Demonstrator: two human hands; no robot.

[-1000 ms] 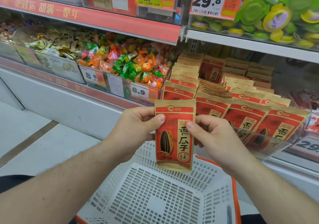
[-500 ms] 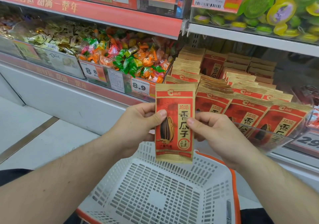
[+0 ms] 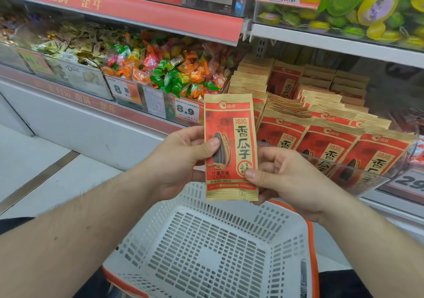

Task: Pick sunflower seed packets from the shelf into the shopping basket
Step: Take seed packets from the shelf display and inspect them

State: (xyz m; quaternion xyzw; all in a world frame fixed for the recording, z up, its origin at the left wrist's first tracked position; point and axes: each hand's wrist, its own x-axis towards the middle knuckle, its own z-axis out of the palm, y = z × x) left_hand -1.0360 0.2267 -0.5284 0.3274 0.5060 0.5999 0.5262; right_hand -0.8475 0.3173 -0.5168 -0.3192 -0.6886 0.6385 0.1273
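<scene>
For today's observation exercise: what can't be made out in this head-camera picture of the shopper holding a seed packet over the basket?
- Held packet: back face hidden, turned away; small print too fine.
- Right hand: fingers behind the packet.
- Basket: near end cut off by the bottom edge.
- Right price tag: cut off by the right edge.

Brightness: bright, even store light across the frame.
Glare: pale sheen on the clear bin front at right.
Shadows: dim recess under the upper shelf.
Blur: upper corners and far left soft; centre print sharp.
Distortion: wide-angle bend, shelf lines slant toward the edges.
</scene>
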